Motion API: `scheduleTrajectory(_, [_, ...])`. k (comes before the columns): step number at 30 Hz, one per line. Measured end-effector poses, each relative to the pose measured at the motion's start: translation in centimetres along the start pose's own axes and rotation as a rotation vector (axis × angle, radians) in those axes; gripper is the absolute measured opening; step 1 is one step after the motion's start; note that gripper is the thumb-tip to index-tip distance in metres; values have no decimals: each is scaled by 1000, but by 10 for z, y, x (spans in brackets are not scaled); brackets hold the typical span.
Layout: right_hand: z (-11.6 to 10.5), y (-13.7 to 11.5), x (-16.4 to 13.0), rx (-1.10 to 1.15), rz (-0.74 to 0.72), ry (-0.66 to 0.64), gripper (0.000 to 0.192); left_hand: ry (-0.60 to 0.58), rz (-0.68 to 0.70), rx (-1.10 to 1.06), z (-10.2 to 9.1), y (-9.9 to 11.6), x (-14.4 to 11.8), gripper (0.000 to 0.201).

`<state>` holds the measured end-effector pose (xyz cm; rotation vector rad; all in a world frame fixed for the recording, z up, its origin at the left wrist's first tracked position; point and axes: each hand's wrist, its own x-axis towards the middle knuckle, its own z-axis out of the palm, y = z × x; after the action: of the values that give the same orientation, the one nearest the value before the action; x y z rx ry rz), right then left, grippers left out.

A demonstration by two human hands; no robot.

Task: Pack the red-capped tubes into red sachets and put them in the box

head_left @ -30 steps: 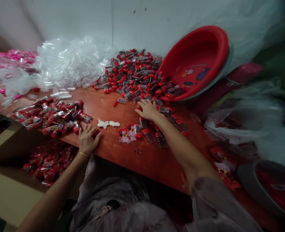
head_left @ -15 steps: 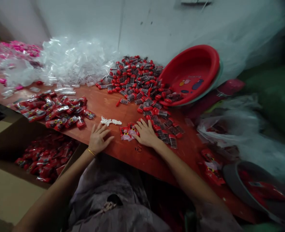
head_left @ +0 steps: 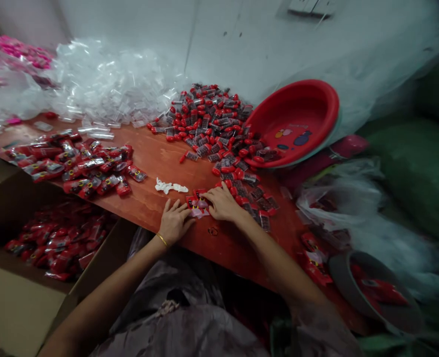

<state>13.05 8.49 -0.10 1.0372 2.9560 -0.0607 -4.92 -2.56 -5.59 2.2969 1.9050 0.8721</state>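
Small red printed plastic packets [head_left: 197, 204] lie flat near the table's front edge, between my two hands. My left hand [head_left: 175, 221], with a yellow bangle at its wrist, reaches their left edge with its fingers stretched out. At their right side, my right hand [head_left: 222, 203] has its thumb and bent fingers closed on a packet. Just beyond lies a row of small white pieces [head_left: 170, 187]. Close to my right hand is the edge of a heap of clear tubes with red caps and dark contents [head_left: 208, 121].
A red basin [head_left: 308, 106] leans tilted at the heap's right. Filled red packets [head_left: 89, 166] lie on the left, above an open carton [head_left: 22, 292] of more. Clear plastic pieces [head_left: 111, 82] are piled behind. A grey bowl [head_left: 340, 277] stands at the right.
My left hand has moved right to the packets' edge. My right hand's fingers have drawn in on a packet. The view has shifted slightly.
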Motion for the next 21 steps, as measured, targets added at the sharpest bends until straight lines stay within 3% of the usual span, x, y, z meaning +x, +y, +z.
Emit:
scheduleTrajectory(6, [7, -9, -11, 111, -37, 86, 36, 14, -7, 45, 6, 9, 6, 22])
scheduleTrajectory(10, [5, -2, -5, 113, 72, 154, 43, 76, -32, 42, 9, 8, 5, 21])
scheduleTrajectory(13, [3, 7, 9, 91, 141, 72, 56, 119, -8, 55, 10, 8, 4, 27])
scheduleTrajectory(16, [0, 10, 22, 89, 107, -35, 49, 69, 24, 54, 11, 8, 5, 20])
scheduleTrajectory(21, [-3, 2, 25, 132, 61, -97, 36, 20, 12, 24, 12, 6, 7, 21])
